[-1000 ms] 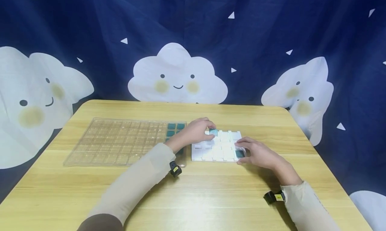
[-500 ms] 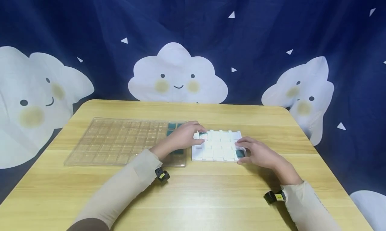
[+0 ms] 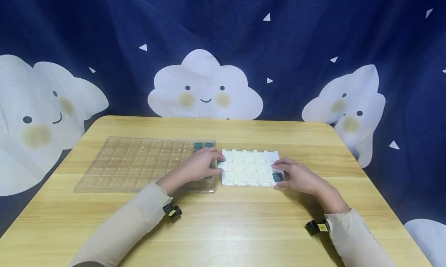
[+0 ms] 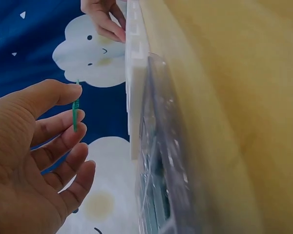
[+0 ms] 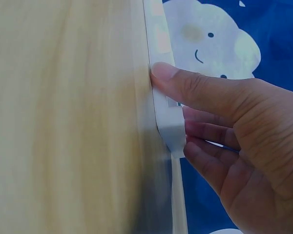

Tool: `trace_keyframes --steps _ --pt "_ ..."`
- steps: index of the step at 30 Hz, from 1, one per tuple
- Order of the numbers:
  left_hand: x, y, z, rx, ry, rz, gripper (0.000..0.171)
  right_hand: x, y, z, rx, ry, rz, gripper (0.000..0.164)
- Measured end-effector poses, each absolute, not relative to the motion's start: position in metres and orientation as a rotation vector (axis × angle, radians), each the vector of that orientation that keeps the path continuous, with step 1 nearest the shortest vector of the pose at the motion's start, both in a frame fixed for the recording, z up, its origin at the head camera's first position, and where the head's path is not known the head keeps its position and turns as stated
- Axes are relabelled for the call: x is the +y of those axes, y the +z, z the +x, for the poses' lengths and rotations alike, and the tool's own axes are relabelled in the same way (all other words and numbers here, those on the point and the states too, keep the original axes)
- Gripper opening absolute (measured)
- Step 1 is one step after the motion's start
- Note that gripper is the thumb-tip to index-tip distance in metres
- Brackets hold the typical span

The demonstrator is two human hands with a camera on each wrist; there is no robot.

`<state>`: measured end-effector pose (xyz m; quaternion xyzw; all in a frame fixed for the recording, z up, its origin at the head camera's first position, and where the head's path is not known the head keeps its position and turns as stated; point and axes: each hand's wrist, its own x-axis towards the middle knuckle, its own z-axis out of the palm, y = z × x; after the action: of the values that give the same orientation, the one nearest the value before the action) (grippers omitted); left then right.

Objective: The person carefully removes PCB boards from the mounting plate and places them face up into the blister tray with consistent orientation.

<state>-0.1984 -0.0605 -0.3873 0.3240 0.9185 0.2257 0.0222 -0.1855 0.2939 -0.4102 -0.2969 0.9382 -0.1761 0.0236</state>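
My left hand (image 3: 199,165) pinches a small thin green circuit board (image 4: 75,117) between thumb and fingertips. In the head view the board lies over the gap between the two trays, at the left edge of the white tray (image 3: 245,167). The left wrist view shows it edge-on, held apart from the trays. My right hand (image 3: 300,178) grips the white tray's front right corner, thumb on the front side (image 5: 162,92) and fingers at the right. One dark green piece (image 3: 277,177) sits in that corner compartment, partly behind the fingers.
A clear plastic tray (image 3: 139,166) with many compartments lies left of the white one. Several green boards (image 3: 198,145) fill its right-hand columns, partly hidden by my left hand. Both trays rest on a wooden table (image 3: 223,228); a dark blue cloud-print curtain (image 3: 223,23) hangs behind.
My left hand has moved left and nearer to me, carrying the green board from over the white tray's back toward its left edge. The right hand has stayed put.
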Motion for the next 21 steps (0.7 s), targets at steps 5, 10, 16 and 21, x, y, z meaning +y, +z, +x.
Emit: trace_keyframes --steps 5,10,16,21 --pt "-0.069 -0.392 -0.192 2.870 0.669 0.996 0.039 0.295 -0.410 -0.186 2.909 -0.536 -0.935 0.065" --pt "-0.077 -0.393 -0.184 2.866 0.663 0.978 0.039 0.295 -0.411 -0.186 2.911 -0.528 -0.942 0.065" --pt "-0.086 -0.394 -0.175 2.849 0.640 0.979 0.040 0.294 -0.412 -0.186 2.918 -0.526 -0.956 0.065" --pt "-0.091 -0.397 -0.170 2.848 0.607 1.042 0.038 0.294 -0.411 -0.186 2.925 -0.530 -0.954 0.064"
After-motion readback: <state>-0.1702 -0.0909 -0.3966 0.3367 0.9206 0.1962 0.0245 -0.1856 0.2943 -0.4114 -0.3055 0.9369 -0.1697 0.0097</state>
